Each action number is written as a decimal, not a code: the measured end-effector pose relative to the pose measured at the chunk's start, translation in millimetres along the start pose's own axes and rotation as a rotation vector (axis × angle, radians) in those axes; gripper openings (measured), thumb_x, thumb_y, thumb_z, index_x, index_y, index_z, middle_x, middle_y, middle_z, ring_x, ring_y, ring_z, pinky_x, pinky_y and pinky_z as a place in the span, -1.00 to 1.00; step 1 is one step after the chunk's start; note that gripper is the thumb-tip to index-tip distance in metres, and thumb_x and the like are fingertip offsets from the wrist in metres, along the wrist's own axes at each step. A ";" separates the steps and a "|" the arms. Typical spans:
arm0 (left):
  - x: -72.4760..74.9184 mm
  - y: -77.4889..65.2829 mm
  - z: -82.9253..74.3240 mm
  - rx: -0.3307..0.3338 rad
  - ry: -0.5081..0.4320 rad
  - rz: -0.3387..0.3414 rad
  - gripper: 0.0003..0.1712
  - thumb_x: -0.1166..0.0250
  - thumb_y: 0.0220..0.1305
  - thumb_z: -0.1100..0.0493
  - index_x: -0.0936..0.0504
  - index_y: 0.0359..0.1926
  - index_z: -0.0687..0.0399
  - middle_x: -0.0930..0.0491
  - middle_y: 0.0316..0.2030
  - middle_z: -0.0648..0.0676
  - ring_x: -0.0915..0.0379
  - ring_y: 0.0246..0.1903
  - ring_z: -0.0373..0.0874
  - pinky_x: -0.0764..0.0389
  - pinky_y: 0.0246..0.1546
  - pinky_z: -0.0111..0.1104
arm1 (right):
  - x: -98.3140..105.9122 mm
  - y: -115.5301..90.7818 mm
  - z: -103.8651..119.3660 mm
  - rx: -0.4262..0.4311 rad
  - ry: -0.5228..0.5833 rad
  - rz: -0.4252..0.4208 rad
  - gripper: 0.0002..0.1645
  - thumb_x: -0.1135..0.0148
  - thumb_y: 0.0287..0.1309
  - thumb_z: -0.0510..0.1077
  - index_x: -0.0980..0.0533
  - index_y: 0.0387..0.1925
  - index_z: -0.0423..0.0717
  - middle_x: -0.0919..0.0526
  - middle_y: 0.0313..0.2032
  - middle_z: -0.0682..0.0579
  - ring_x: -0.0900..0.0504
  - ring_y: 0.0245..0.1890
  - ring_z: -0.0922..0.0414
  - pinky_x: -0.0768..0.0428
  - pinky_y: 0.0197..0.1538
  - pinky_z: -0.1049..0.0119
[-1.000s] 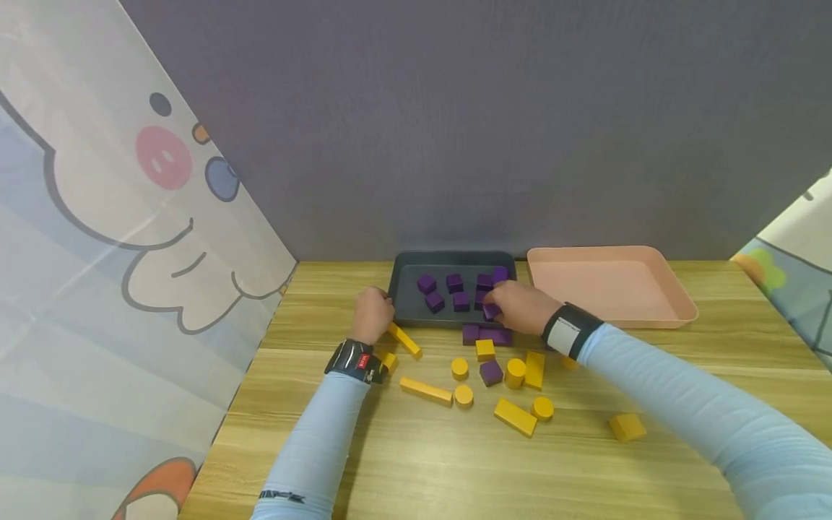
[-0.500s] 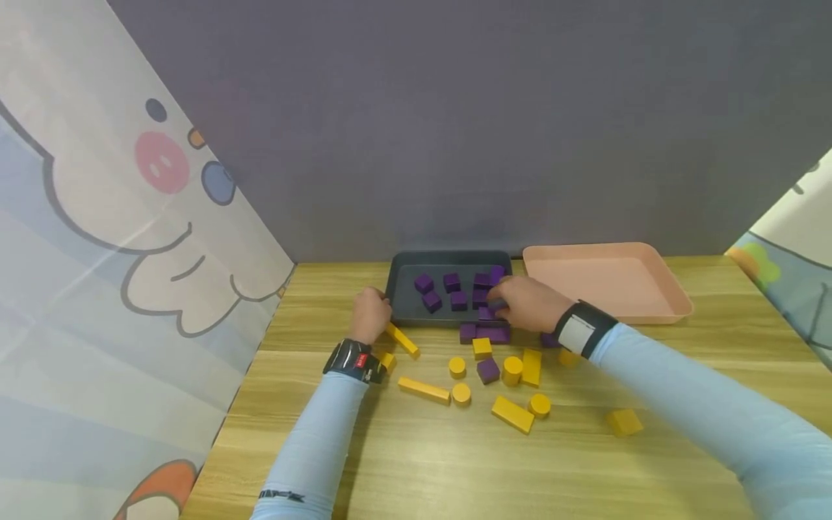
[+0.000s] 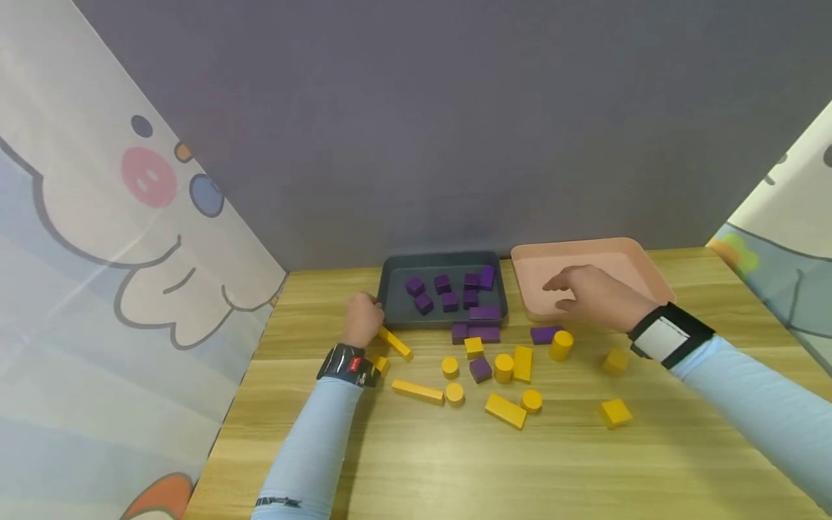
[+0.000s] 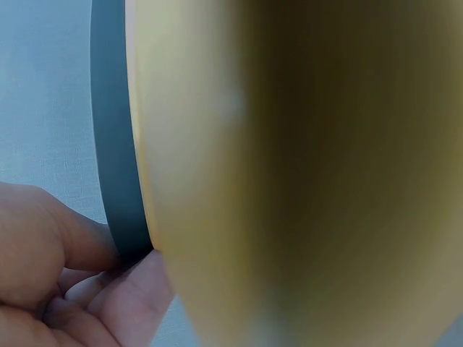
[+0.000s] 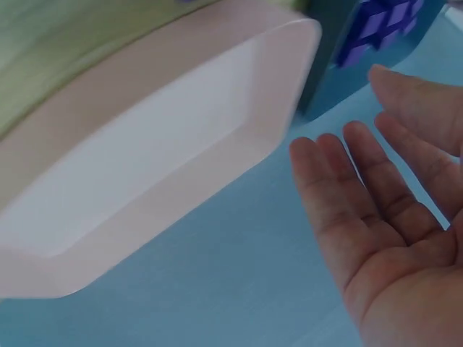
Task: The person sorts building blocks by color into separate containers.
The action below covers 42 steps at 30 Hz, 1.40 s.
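At the left end of the dark grey tray (image 3: 398, 285), my left hand (image 3: 363, 320) pinches the rim between thumb and fingers; the left wrist view shows the tray wall (image 4: 116, 144) in that grip. Several purple blocks lie inside, among them a flat purple block (image 3: 484, 313) near the front wall. My right hand (image 3: 601, 297) hovers over the pink tray (image 3: 531, 271), fingers extended and holding nothing. In the right wrist view its palm and spread fingers are bare, beside the pink tray's edge.
Purple blocks (image 3: 484, 334) lie just before the dark tray. Several yellow pieces are scattered nearer, including a yellow bar (image 3: 418, 392), a yellow cylinder (image 3: 561, 346) and a yellow cube (image 3: 615, 413). A grey wall (image 3: 455, 130) rises behind both trays.
My right hand has let go of a flat purple block in the dark tray's front right corner and moved right, over the pink tray. The left hand keeps its hold on the rim.
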<state>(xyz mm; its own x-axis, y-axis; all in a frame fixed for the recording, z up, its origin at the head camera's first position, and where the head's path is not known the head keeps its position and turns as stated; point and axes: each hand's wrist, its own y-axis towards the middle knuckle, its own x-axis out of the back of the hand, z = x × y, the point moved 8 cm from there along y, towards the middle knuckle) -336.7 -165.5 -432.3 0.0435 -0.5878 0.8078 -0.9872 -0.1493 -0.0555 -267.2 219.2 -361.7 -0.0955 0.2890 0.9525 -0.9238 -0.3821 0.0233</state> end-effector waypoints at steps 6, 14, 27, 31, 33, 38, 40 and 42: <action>1.8 -0.3 3.7 0.007 0.024 -0.009 -0.67 -0.19 0.47 0.24 -0.70 0.06 0.42 -0.72 0.03 0.39 -0.71 -0.12 0.14 -0.78 -0.17 -0.15 | -12.8 -23.1 -20.2 0.033 0.019 0.009 -0.68 -0.46 0.13 -0.40 -0.74 -0.05 -0.22 -0.83 -0.09 -0.13 -0.77 -0.05 -0.15 -0.71 0.08 -0.15; 1.2 0.7 4.2 -0.002 0.027 -0.015 -0.66 -0.18 0.47 0.24 -0.71 0.06 0.41 -0.73 0.02 0.39 -0.72 -0.19 0.12 -0.77 -0.26 -0.20 | -39.7 -25.1 -31.2 -0.022 0.118 0.083 -0.68 -0.42 0.19 -0.35 -0.74 0.00 -0.19 -0.83 -0.08 -0.09 -0.76 -0.03 -0.11 -0.71 0.12 -0.15; -1.4 3.8 1.3 -0.017 0.026 -0.009 -0.66 -0.18 0.48 0.24 -0.70 0.07 0.41 -0.73 0.04 0.40 -0.74 -0.12 0.16 -0.80 -0.16 -0.13 | -57.8 -15.4 -25.0 0.019 0.082 0.083 -0.61 -0.41 0.22 -0.33 -0.72 0.09 -0.10 -0.82 -0.01 -0.06 -0.77 0.03 -0.08 -0.67 0.20 -0.15; -0.4 4.1 -0.1 -0.022 0.030 -0.013 -0.66 -0.19 0.48 0.24 -0.70 0.08 0.41 -0.72 0.05 0.40 -0.74 -0.09 0.17 -0.80 -0.13 -0.11 | -62.3 -13.7 -21.8 0.017 0.077 0.076 -0.58 -0.43 0.19 -0.33 -0.72 0.11 -0.10 -0.81 0.02 -0.08 -0.75 0.03 -0.07 -0.67 0.20 -0.14; -0.3 4.3 -0.5 -0.027 0.029 -0.016 -0.66 -0.19 0.47 0.24 -0.70 0.08 0.41 -0.72 0.05 0.40 -0.74 -0.09 0.17 -0.80 -0.14 -0.11 | -65.5 -13.5 -20.4 0.016 0.084 0.079 -0.56 -0.43 0.18 -0.34 -0.71 0.12 -0.11 -0.80 0.04 -0.09 -0.75 0.05 -0.08 -0.67 0.21 -0.14; -1.1 4.2 -0.1 -0.028 0.034 -0.020 -0.66 -0.19 0.47 0.24 -0.71 0.06 0.41 -0.73 0.03 0.40 -0.74 -0.14 0.15 -0.80 -0.18 -0.13 | -74.8 -14.0 -18.5 -0.010 0.100 0.103 -0.49 -0.45 0.14 -0.35 -0.68 0.16 -0.08 -0.78 0.08 -0.06 -0.73 0.07 -0.04 -0.66 0.22 -0.15; -1.6 4.3 0.2 -0.025 0.038 -0.020 -0.66 -0.19 0.47 0.23 -0.71 0.06 0.41 -0.73 0.02 0.40 -0.73 -0.14 0.15 -0.80 -0.17 -0.12 | -77.8 -13.6 -18.1 -0.013 0.087 0.103 -0.49 -0.45 0.14 -0.35 -0.68 0.16 -0.07 -0.78 0.08 -0.05 -0.73 0.06 -0.03 -0.66 0.22 -0.15; -2.3 4.4 0.9 -0.018 0.038 -0.018 -0.66 -0.19 0.47 0.23 -0.71 0.06 0.40 -0.73 0.02 0.39 -0.73 -0.14 0.15 -0.79 -0.16 -0.12 | -80.0 -12.7 -17.1 -0.003 0.072 0.096 -0.51 -0.44 0.15 -0.35 -0.68 0.15 -0.07 -0.79 0.07 -0.05 -0.74 0.06 -0.05 -0.66 0.22 -0.16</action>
<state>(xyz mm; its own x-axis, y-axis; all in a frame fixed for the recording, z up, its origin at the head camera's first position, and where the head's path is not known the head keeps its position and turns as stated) -341.0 -165.5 -434.9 0.0558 -0.5548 0.8301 -0.9890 -0.1450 -0.0304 -254.2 216.0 -443.4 -0.2103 0.3134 0.9260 -0.9100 -0.4090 -0.0682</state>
